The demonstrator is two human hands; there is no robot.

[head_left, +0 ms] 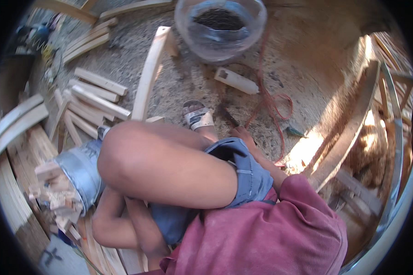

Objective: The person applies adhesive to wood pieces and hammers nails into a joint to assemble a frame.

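Note:
My right hand (244,136) is low by the ground, past the hem of my blue shorts. Its fingers are closed round a dark-handled tool (229,117) that points away beside my sandalled foot (198,114). Blur hides what kind of tool it is. My left hand does not show; my bent leg covers the place where that arm leads. Just beyond the tool, a white plastic bottle (237,81) lies on its side, with a thin red cord (280,107) looped next to it.
A clear plastic-lined tub (188,32) with dark contents stands ahead. Wooden strips (101,103) lie in a pile to the left, and a longer curved wooden piece (150,73) nearer the middle. A tipped metal bucket (83,172) holds wood offcuts. Curved wooden boards (348,133) rise on the right.

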